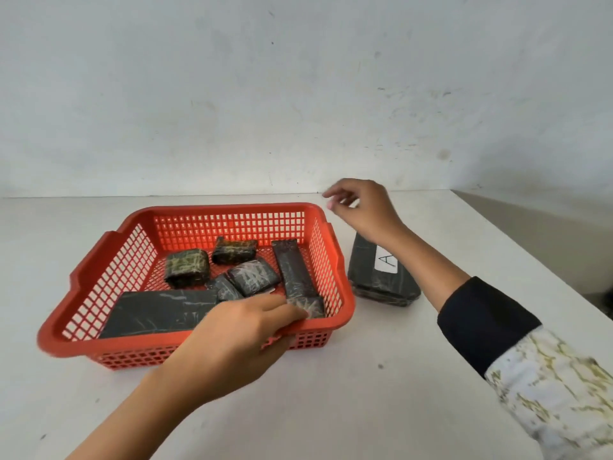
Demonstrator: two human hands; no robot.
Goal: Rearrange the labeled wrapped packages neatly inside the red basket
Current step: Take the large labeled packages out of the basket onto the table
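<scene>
A red basket [109, 260] stands on the white table and holds several dark wrapped packages. A long flat package [156, 313] lies along its near side, a long narrow package [293, 270] along its right wall, and three small packages [187, 267] in the middle. My left hand [242, 336] reaches over the near rim, fingertips touching a small package [313, 307] in the near right corner. My right hand [361, 207] hovers above the table right of the basket, fingers loosely apart, holding nothing. Below it lies a large package [371, 277] with a white label marked A.
The white wall [298, 94] rises straight behind the table's far edge. The table's right edge [530, 247] runs diagonally toward the near right. Bare table surface lies in front of the basket and to its left.
</scene>
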